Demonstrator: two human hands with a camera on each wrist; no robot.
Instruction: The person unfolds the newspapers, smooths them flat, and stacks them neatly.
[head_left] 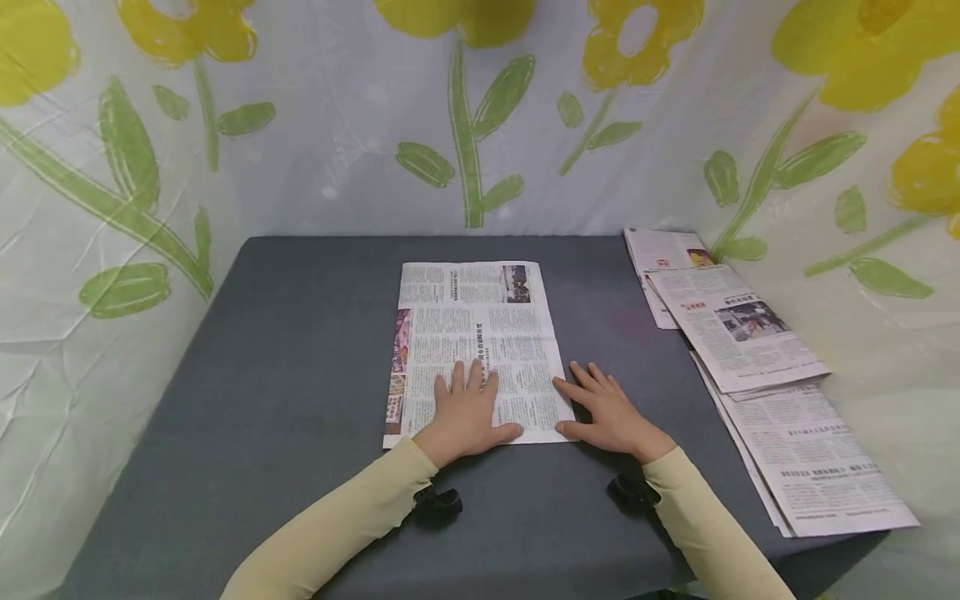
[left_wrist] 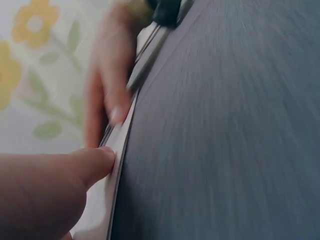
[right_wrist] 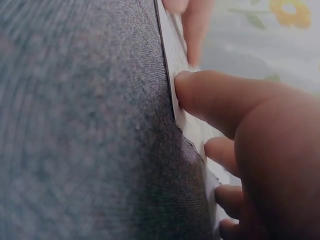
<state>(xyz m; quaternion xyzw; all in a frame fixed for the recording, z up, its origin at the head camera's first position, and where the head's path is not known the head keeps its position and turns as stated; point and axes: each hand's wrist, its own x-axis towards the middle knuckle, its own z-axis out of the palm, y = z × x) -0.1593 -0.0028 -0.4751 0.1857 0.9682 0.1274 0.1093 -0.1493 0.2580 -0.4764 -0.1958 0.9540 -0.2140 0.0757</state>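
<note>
A folded newspaper (head_left: 465, 333) lies flat on the dark grey table, its printed side up and a coloured strip along its left edge. My left hand (head_left: 467, 417) rests on its lower middle with fingers spread and straight. At the lower right corner, my right hand (head_left: 611, 414) touches the paper with its thumb and index finger, while the other fingers reach past the right edge. In the left wrist view, the left thumb (left_wrist: 95, 162) lies along the paper's near edge. The right thumb (right_wrist: 210, 92) presses that edge in the right wrist view.
Several more newspapers (head_left: 810, 450) are stacked loosely along the table's right side, overlapping, some reaching over the edge. A curtain (head_left: 337, 150) with yellow flowers surrounds the dark grey table (head_left: 300, 350) at the back and sides. A black strap device is on each wrist.
</note>
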